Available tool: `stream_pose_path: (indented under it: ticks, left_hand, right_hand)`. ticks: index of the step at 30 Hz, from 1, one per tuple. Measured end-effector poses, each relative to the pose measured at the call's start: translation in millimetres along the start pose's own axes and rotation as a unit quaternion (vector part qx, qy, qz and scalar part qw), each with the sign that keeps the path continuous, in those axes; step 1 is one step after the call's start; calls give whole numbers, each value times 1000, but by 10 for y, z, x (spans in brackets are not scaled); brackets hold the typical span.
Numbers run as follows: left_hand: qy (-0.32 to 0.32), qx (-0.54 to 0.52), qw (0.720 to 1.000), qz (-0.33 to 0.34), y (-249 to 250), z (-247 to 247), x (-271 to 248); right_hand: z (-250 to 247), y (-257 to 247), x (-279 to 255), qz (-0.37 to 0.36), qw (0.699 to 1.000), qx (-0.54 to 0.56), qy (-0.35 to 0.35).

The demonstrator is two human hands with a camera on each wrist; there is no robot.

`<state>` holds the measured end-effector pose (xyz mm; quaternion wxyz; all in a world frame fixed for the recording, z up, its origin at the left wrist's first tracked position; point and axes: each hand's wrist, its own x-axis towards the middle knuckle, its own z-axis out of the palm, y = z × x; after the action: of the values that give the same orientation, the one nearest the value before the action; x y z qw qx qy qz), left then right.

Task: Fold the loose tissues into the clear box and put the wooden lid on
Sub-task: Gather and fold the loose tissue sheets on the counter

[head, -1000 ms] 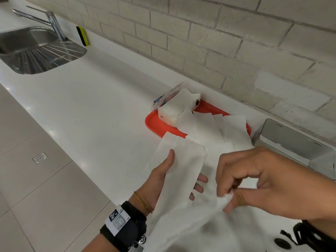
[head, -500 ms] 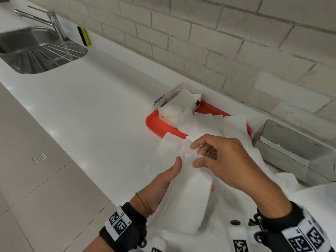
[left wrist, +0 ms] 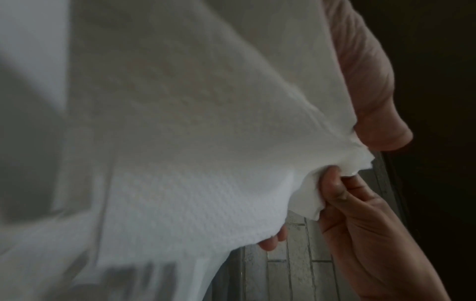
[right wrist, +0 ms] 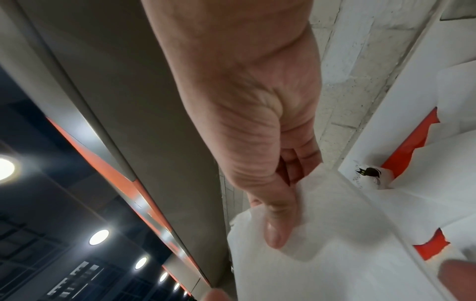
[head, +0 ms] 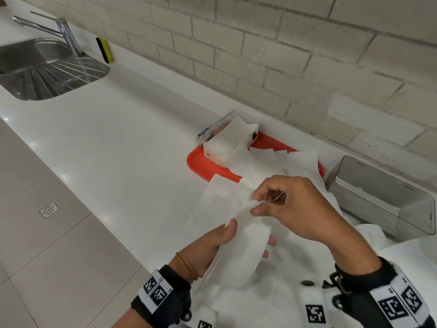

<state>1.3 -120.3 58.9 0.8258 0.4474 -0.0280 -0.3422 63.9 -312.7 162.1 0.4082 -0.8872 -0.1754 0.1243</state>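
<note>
A folded white tissue [head: 246, 247] lies across my left hand [head: 238, 235], palm up, thumb on its left edge and fingertips showing past its right edge. My right hand [head: 256, 205] pinches the tissue's upper corner between thumb and fingers; the right wrist view shows that thumb pressing the sheet [right wrist: 322, 234]. In the left wrist view the tissue [left wrist: 193, 163] fills the frame. Loose tissues [head: 300, 162] trail from an opened tissue pack [head: 227, 145] on a red tray [head: 198, 164]. The clear box [head: 387, 197] stands empty at the right by the wall. No wooden lid is in view.
A white counter [head: 118, 143] runs along a brick wall. A steel sink [head: 42, 67] with tap and a yellow sponge [head: 104, 49] sit far left. The counter's front edge drops to a tiled floor [head: 47, 245] at the left.
My right hand rose from low right, where it pinched a tissue end, to the tissue's top corner over my left hand, laying the sheet double. The left hand stayed put.
</note>
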Motion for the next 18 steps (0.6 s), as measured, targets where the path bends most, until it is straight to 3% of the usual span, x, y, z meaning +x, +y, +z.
stream_pose_path:
  ticks: [5, 10, 18]
  left_hand:
    - [106, -46, 993, 14, -31, -86, -94]
    - [70, -60, 996, 7, 35, -101, -135]
    - [57, 23, 998, -3, 131, -115, -186]
  right_hand:
    - [-139, -79, -128, -32, 998, -55, -28]
    - [-233, -110, -166, -37, 995, -77, -55]
    - [-149, -8, -53, -26, 999, -36, -27]
